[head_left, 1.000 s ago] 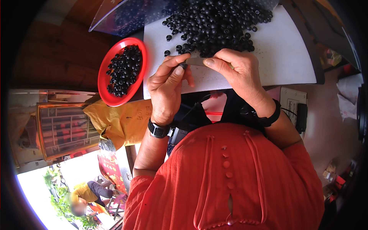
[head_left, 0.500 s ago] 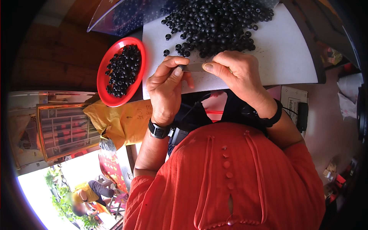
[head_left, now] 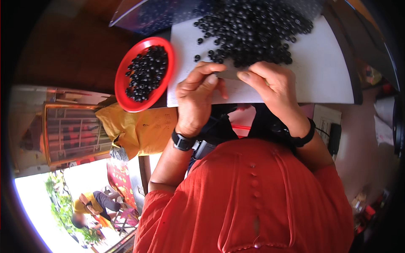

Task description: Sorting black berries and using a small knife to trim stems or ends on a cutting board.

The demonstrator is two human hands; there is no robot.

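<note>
My left hand (head_left: 195, 95) is closed, thumb and forefinger pinching a small black bead-like piece (head_left: 216, 73) that is mostly hidden by the fingers. Across from it, my right hand (head_left: 274, 84) grips a thin flat blade (head_left: 230, 75), whose handle is covered by the fingers. The blade points left and its tip meets the piece or lies very near it. Just beyond both hands, a large heap of black round pieces with holes (head_left: 253, 33) spreads over a white board (head_left: 325, 76). To the left, a red oval dish (head_left: 120, 80) contains many similar pieces (head_left: 147, 71).
A clear plastic bin (head_left: 139, 17) lies tipped at the far left of the board, beside the heap. Below the red dish is a yellow bag (head_left: 135, 130). Another person (head_left: 95, 206) sits in the bright area at lower left.
The whole view has shifted, so the board, dish and hands appear farther right. My hands keep their pinch and grip, with the blade still between them.
</note>
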